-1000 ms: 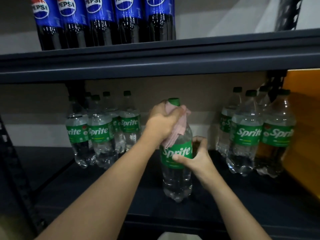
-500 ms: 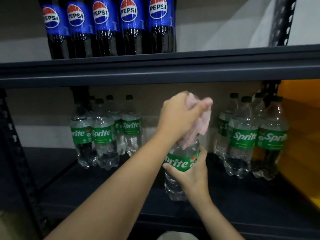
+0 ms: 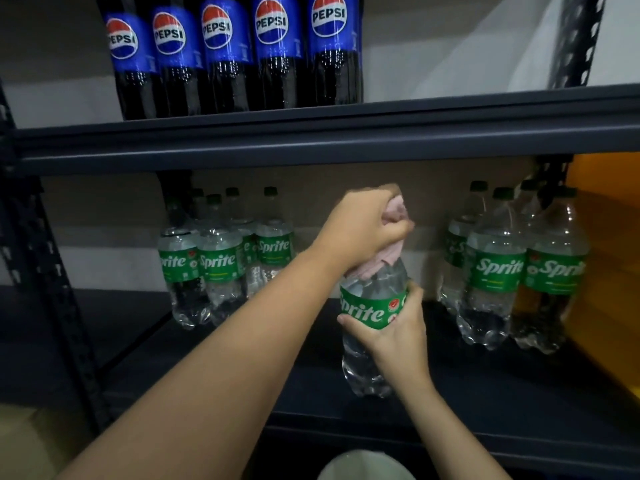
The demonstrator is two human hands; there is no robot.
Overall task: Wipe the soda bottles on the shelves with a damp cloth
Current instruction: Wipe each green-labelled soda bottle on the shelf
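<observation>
Dark shelf (image 3: 485, 393): left hand (image 3: 360, 226) clenching pink cloth (image 3: 391, 258) atop Sprite bottle (image 3: 370, 313), right hand (image 3: 394, 327) gripping label.

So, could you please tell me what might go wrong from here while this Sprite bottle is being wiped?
1. The left hand bunches the pink cloth over the cap, so twisting could loosen it.
2. The right hand grips the Sprite bottle around its label; a damp cloth may make it slippery.
3. It stands near the lower shelf's front edge and could topple forward.
</observation>
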